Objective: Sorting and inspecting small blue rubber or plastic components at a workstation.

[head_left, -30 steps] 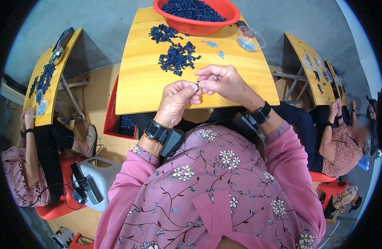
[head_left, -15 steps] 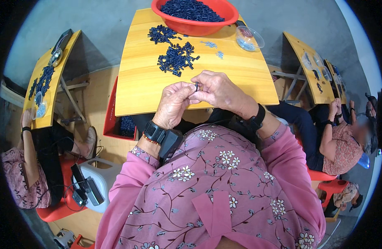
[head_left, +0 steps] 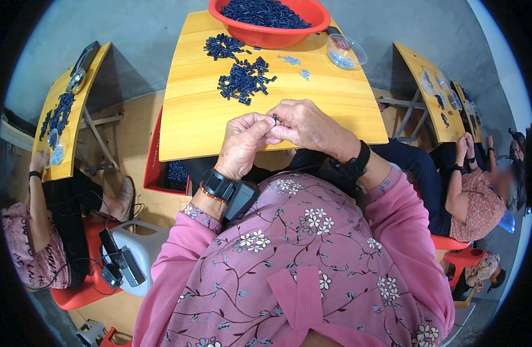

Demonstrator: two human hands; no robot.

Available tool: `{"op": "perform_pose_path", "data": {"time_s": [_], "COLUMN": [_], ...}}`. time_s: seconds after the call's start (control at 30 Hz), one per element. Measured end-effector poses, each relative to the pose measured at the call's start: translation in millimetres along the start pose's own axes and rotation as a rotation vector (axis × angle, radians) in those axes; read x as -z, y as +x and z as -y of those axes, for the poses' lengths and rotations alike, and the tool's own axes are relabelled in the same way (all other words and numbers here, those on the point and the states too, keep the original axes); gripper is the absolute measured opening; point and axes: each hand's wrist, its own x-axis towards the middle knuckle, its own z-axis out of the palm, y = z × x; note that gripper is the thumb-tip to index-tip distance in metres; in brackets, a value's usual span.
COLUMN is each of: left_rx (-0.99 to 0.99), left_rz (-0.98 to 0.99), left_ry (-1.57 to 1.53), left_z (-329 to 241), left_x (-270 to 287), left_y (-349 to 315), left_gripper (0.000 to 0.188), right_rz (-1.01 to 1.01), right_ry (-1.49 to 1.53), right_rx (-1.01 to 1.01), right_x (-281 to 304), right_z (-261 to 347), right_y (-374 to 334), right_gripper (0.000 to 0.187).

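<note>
My left hand (head_left: 243, 141) and my right hand (head_left: 303, 124) meet above the near edge of the yellow table (head_left: 188, 124). Between their fingertips is a small dark plastic piece (head_left: 275, 117), pinched by both and mostly hidden. Beyond the hands lie two loose heaps of short dark-blue tubular pieces, a nearer heap (head_left: 244, 81) and a farther heap (head_left: 222, 46). To their right rest small patches of tiny pale clear pieces (head_left: 289, 60).
A red basin (head_left: 266, 38) full of dark pieces stands at the far edge. Beside it is a clear plastic tub (head_left: 341, 58) with pale pieces. A red crate (head_left: 153, 168) sits below left. People work at a left table (head_left: 84, 104) and a right table (head_left: 413, 69).
Both hands stay together over the table edge, with only slight finger movement around the small dark piece. The rest of the scene looks the same.
</note>
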Motion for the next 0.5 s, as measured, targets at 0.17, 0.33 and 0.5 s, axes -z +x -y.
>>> {"op": "perform_pose_path", "data": {"time_s": [0.17,0.33,0.5], "left_rx": [-0.044,-0.048,-0.090], "left_rz": [-0.019,-0.065,-0.082], "left_ry": [0.114,0.253,0.272], "left_z": [-0.6,0.9,4.1], "left_x": [-2.7,-2.8,-5.2], "left_y": [-1.0,-1.7,0.0], "left_gripper": [0.014,0.014,0.016], "right_rz": [0.048,0.081,0.089], "right_ry": [0.063,-0.015,-0.045], "right_rx": [-0.014,-0.033,-0.058], "right_x": [-2.0,-5.2,-8.6], "right_z": [-5.0,-3.9,-0.7], "right_y": [-0.7,-5.4,-10.0], "right_gripper": [0.026,0.028,0.029]}}
